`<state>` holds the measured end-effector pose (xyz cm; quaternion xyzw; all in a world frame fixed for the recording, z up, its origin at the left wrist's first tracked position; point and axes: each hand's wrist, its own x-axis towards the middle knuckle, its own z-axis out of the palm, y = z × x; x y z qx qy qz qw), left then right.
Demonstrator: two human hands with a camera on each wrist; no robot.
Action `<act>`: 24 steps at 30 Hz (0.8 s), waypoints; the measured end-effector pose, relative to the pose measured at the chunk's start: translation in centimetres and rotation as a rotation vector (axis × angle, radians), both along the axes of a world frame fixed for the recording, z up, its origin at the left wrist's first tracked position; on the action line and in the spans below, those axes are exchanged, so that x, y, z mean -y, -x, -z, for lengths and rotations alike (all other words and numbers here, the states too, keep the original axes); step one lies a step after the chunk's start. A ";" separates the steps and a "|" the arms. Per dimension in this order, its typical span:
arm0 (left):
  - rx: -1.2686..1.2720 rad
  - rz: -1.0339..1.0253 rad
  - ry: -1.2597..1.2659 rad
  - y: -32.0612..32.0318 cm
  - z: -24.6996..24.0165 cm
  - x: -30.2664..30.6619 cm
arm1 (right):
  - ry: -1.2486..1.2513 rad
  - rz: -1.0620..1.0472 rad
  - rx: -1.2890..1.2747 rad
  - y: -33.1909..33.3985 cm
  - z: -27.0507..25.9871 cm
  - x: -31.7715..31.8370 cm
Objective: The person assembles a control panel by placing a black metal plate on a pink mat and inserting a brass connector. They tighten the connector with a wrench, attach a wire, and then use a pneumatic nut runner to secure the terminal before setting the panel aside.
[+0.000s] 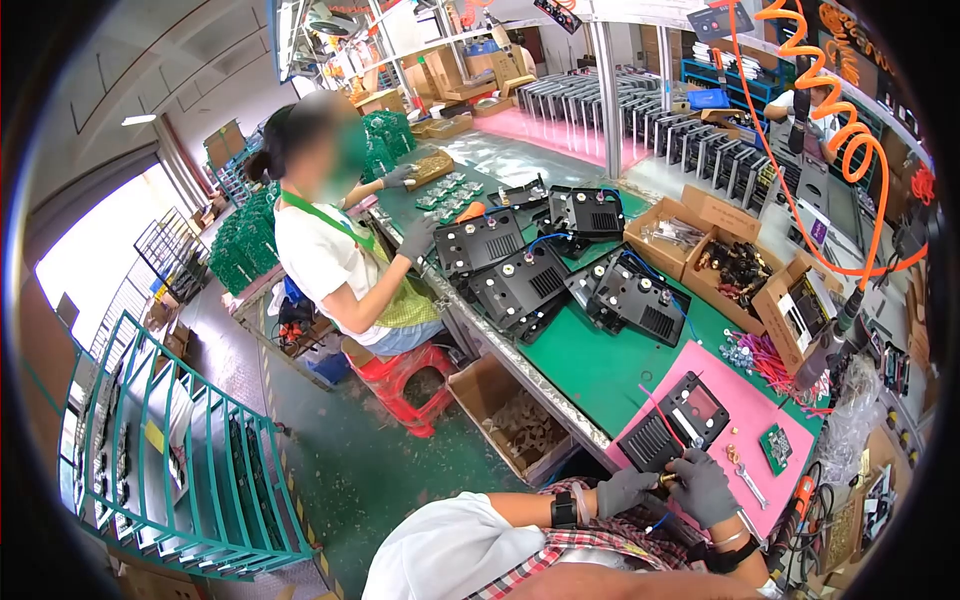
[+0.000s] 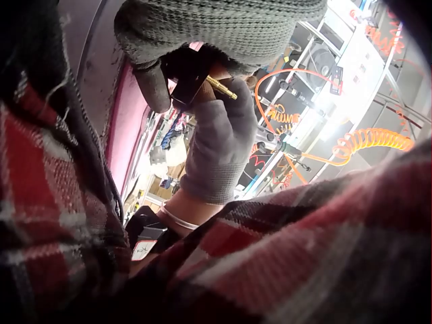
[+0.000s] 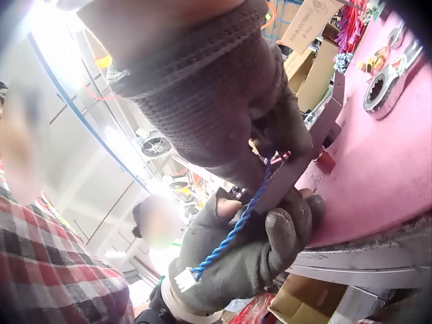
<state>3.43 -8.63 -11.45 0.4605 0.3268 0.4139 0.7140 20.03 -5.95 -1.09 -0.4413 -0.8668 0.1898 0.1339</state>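
Observation:
A black slotted metal panel (image 1: 648, 446) lies on the pink mat, its near end at the two hands. My gloved left hand (image 1: 627, 494) grips that near edge; in the right wrist view the left hand's fingers (image 3: 280, 233) curl around the panel (image 3: 287, 179). My gloved right hand (image 1: 705, 488) pinches a small brass fitting (image 1: 667, 480) at the same edge. In the left wrist view the threaded brass fitting (image 2: 221, 87) sticks out beside the right hand (image 2: 219, 148). A twisted blue cable (image 3: 233, 236) with a white connector (image 3: 183, 279) hangs from the panel across the left hand.
On the pink mat (image 1: 715, 375) lie a wrench (image 1: 750, 485), small brass parts and a green circuit board (image 1: 775, 448). Several black panels (image 1: 520, 285) crowd the green bench beyond. Boxes of parts (image 1: 735, 270) line the right side. A coiled orange hose (image 1: 850, 130) hangs above. Another person (image 1: 340, 240) sits alongside.

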 end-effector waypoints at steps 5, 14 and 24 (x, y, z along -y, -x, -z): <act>-0.596 -0.174 -0.804 0.2 2.3 -0.5 | 0.006 -0.012 0.024 -0.1 0.0 -0.1; 0.304 0.284 0.473 2.9 -3.7 -1.5 | 0.014 0.011 -0.088 -0.8 0.6 -0.5; -0.275 0.216 -0.291 2.5 -3.8 -2.1 | 0.180 0.045 -0.082 -0.5 0.7 -0.8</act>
